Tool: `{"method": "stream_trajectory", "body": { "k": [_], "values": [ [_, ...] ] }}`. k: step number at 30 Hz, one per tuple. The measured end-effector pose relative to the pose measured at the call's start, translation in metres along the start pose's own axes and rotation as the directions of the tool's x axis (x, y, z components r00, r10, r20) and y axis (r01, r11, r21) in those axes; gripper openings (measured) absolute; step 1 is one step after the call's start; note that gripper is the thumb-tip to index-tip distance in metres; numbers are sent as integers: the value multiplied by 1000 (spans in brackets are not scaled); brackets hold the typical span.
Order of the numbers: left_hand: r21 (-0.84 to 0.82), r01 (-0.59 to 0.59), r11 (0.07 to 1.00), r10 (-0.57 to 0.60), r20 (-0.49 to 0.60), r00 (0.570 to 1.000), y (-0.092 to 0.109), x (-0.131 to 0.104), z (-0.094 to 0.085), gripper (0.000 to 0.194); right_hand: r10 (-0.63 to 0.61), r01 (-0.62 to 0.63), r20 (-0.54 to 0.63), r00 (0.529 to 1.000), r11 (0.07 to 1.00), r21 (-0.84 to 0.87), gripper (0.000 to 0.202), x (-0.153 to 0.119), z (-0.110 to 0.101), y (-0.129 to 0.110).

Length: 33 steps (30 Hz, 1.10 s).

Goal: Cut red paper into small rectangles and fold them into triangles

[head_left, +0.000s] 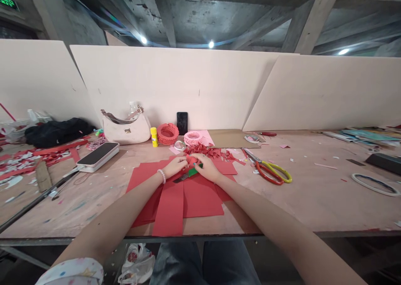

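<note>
My left hand (176, 166) and my right hand (207, 168) come together at the middle of the table. Their closed fingertips hold a small piece of red paper (190, 160), whose exact shape is hard to make out. Below the fingers lies a green utility knife (193, 172), partly hidden by my right hand. It rests on overlapping sheets of red paper (203, 197). One narrower red strip (169, 209) reaches toward the front edge. Behind my hands is a heap of crumpled red paper scraps (214, 152).
Right of the sheets lie red-handled and yellow-handled scissors (272, 173). A yellow glue stick (154, 137), red ring (168, 133), pink ring (193, 138) and black phone (182, 123) are at the back. Left are a handbag (127, 128) and a white-cased device (99, 156).
</note>
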<state>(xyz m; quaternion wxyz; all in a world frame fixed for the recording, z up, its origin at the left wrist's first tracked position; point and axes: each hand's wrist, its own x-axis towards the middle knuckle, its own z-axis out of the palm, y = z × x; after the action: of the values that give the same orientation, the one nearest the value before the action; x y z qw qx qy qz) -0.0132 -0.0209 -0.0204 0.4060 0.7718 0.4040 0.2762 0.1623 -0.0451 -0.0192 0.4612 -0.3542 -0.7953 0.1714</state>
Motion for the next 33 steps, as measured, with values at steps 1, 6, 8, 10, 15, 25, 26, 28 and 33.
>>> {"method": "stream_trajectory", "body": {
  "k": [1, 6, 8, 10, 15, 25, 26, 28, 33],
  "values": [
    [-14, -4, 1000, 4, -1, 1000, 1, 0, 0, 29, -2, 2, 9, 1000, 1000, -8, 33, 0, 0, -1],
    [-82, -52, 995, 49, -40, 998, 4, -2, -1, 27, 43, -43, 3, 999, 999, -29, 21, 3, -2, 1],
    [-104, -80, 991, 73, -73, 995, 4, -1, 1, 25, 62, -62, 3, 998, 998, -22, 19, 4, -3, 2],
    [-117, -110, 987, 98, -104, 990, 3, -1, 2, 28, 77, -77, 20, 997, 997, -5, 19, 5, -3, 2],
    [-120, -185, 975, 170, -122, 978, 6, 0, 3, 22, 100, -105, 103, 990, 994, 43, 22, 5, -4, 1],
    [-139, -218, 966, 213, -52, 976, 10, -3, 4, 20, 122, -133, 153, 981, 989, 62, 25, 3, -3, -1],
    [-137, -217, 966, 212, -51, 976, 10, -3, 4, 21, 122, -132, 155, 980, 989, 59, 25, 3, -3, 0],
    [-129, -218, 967, 212, -57, 975, 10, -3, 4, 23, 120, -130, 158, 980, 990, 55, 24, 3, -2, 2],
    [-104, -218, 970, 212, -65, 975, 9, -3, 5, 23, 106, -116, 164, 981, 992, 52, 24, 2, -1, 3]
  ]
}}
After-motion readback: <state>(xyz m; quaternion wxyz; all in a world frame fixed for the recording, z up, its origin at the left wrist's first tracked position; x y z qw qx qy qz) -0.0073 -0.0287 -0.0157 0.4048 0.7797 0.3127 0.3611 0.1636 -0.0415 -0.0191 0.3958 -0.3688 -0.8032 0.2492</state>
